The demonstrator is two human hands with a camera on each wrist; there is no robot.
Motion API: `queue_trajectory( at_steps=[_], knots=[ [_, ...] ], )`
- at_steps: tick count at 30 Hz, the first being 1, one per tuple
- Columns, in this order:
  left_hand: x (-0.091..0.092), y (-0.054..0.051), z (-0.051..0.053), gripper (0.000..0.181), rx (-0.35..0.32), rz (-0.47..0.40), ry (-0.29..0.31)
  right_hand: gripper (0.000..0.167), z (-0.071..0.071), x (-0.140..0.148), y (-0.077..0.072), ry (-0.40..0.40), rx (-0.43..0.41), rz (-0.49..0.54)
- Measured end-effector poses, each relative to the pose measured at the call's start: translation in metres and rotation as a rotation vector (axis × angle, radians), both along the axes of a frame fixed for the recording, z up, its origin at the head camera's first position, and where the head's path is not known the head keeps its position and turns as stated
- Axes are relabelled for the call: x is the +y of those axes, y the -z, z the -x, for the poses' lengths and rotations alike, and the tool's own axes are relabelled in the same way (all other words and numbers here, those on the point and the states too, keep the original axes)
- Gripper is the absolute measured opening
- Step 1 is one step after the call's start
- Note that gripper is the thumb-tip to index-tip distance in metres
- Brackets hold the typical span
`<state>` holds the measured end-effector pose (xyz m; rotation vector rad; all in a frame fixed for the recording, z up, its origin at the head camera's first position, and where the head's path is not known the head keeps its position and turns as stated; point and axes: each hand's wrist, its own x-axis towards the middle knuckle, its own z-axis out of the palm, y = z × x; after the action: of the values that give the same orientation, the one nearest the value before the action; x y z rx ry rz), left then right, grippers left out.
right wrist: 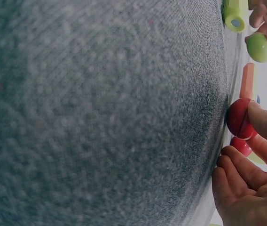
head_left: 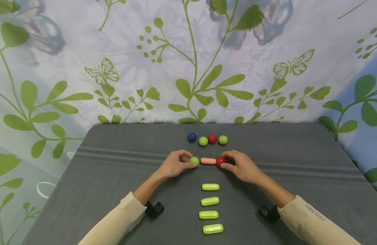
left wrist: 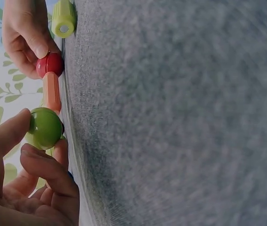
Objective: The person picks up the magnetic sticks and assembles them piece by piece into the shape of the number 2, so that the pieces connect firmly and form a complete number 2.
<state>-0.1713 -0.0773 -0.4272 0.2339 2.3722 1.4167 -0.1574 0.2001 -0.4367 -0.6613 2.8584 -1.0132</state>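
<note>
My left hand pinches a green ball between thumb and fingers. Opposite it, my right hand pinches a red ball. Between the two balls lies an orange ribbed rod; the red ball touches its right end, while in the head view a small gap shows between its left end and the green ball. In the left wrist view the green ball sits between thumb and fingertips. The right wrist view shows the red ball held by thumb and fingers, with the rod beyond.
Behind the hands stand a blue ball, a green ball, a red ball and another green ball. Several yellow-green rods lie in a column nearer me on the grey table. A patterned curtain hangs behind.
</note>
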Motion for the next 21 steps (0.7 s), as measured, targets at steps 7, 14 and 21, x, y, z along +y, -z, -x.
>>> queue_trajectory(
  at_steps=[7,14,21],
  knots=[
    [0.0013,0.0031,-0.0005,0.033,0.031,0.024,0.017,0.024,0.0000,0.0005,0.0008,0.003,0.008,0.003],
    [0.0029,0.0062,0.0004,0.033,0.033,0.016,0.026,0.024,0.0003,0.0004,-0.0005,-0.005,-0.001,0.002],
    [0.0032,0.0063,0.0035,0.034,0.039,0.012,0.027,0.024,0.0006,0.0004,-0.0015,0.001,-0.014,0.003]
  ],
)
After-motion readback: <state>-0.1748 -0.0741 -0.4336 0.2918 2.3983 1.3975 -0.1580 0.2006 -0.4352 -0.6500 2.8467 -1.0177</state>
